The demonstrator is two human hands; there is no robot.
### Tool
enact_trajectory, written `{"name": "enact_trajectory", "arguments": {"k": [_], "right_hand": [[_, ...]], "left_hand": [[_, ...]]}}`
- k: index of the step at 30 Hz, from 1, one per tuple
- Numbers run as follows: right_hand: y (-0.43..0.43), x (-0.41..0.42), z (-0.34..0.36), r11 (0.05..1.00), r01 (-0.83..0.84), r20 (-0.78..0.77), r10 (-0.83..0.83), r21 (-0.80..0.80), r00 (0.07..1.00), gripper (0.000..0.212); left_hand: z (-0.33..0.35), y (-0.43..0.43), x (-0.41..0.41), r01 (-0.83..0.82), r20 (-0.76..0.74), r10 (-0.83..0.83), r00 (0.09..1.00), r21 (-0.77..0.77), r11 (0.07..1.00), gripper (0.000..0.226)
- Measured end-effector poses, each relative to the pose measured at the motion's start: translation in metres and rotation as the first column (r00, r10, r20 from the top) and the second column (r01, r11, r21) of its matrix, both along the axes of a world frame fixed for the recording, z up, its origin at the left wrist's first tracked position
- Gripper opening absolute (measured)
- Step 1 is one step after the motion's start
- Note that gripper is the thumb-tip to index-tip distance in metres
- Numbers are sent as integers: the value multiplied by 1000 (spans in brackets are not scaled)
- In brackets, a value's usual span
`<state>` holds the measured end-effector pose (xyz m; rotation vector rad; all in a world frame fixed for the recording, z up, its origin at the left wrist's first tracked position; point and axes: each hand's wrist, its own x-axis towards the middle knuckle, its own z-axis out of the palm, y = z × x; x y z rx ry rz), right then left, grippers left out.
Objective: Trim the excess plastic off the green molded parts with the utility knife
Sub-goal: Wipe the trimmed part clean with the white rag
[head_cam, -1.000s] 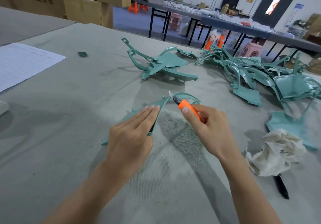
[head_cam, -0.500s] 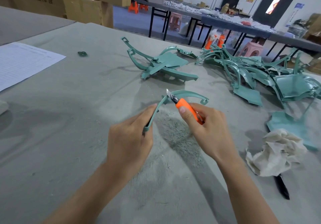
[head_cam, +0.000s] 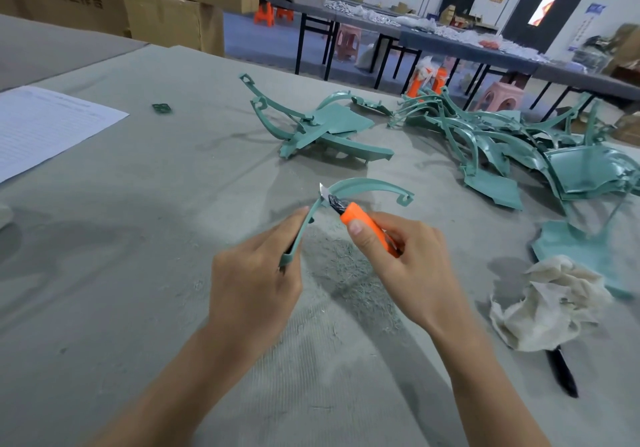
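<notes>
My left hand (head_cam: 254, 280) grips the lower end of a curved green molded part (head_cam: 367, 185), held edge-up above the grey table (head_cam: 104, 273). Its hooked far end arcs out to the right. My right hand (head_cam: 405, 266) holds an orange utility knife (head_cam: 360, 221), thumb on top of the handle. The blade tip touches the part's edge near its bend. A small group of green parts (head_cam: 325, 131) lies beyond my hands. A larger heap of green parts (head_cam: 519, 141) spreads across the far right.
Fine green shavings (head_cam: 349, 280) cover the cloth under my hands. A crumpled white rag (head_cam: 550, 304) lies at the right, with a black tool (head_cam: 562, 372) sticking out below it. A printed sheet (head_cam: 45, 127) sits at the far left. Cardboard boxes (head_cam: 166, 13) stand behind the table.
My left hand has turned the green part from lying flat to standing on edge, and its hooked arc now swings out to the right. The knife blade has stayed against the part's edge.
</notes>
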<state>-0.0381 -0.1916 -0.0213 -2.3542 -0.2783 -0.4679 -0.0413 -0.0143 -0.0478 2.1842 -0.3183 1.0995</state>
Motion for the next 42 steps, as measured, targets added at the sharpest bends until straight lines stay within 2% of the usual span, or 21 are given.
{"name": "enact_trajectory", "arguments": {"k": [3, 6, 8, 13, 16, 19, 26, 28, 34, 36, 38, 40, 42], "right_hand": [[-5, 4, 6, 999, 42, -6, -42, -33, 999, 45], [-5, -1, 8, 1000, -8, -7, 8, -21, 1000, 43], [-2, -5, 7, 999, -34, -9, 34, -19, 999, 43], [-8, 2, 11, 1000, 26, -4, -26, -13, 1000, 41], [-5, -4, 8, 1000, -29, 8, 29, 2, 1000, 42], [-6, -1, 9, 1000, -4, 4, 4, -4, 1000, 46], [-8, -3, 9, 1000, -20, -9, 20, -7, 1000, 39], [-12, 2, 10, 999, 35, -14, -35, -6, 999, 40], [-23, 12, 5, 957, 289, 45, -287, -34, 957, 49], [-21, 13, 3, 940, 335, 93, -340, 61, 936, 50], [-15, 13, 2, 933, 276, 46, -293, 230, 955, 64], [-9, 12, 4, 924, 196, -36, -195, 329, 980, 77], [-4, 9, 6, 928, 133, -75, -113, 348, 991, 70]], "left_hand": [[-3, 1, 2, 9, 82, -12, 997, 40, 999, 40], [-4, 2, 4, 24, 126, -36, 991, 93, 995, 43], [-3, 5, 6, 46, 134, -62, 989, 119, 992, 47], [-2, 4, 5, 85, 143, -103, 984, 128, 988, 49], [0, 5, 4, 78, 135, -97, 986, 141, 987, 49], [0, 5, 4, 75, 142, -97, 985, 152, 985, 49], [-2, 4, 5, 82, 190, -111, 975, 154, 985, 51], [-3, 5, 5, 93, 205, -122, 971, 149, 985, 51], [-1, 1, 2, 70, 173, -75, 982, 36, 997, 41], [2, 0, 2, 31, 97, -28, 995, -21, 999, 32], [8, -1, 1, 8, 27, -5, 1000, -107, 994, 25], [11, -2, 1, 13, -13, -16, 1000, -200, 980, 20], [13, -1, 1, 37, -53, -56, 997, -302, 953, 16]]}}
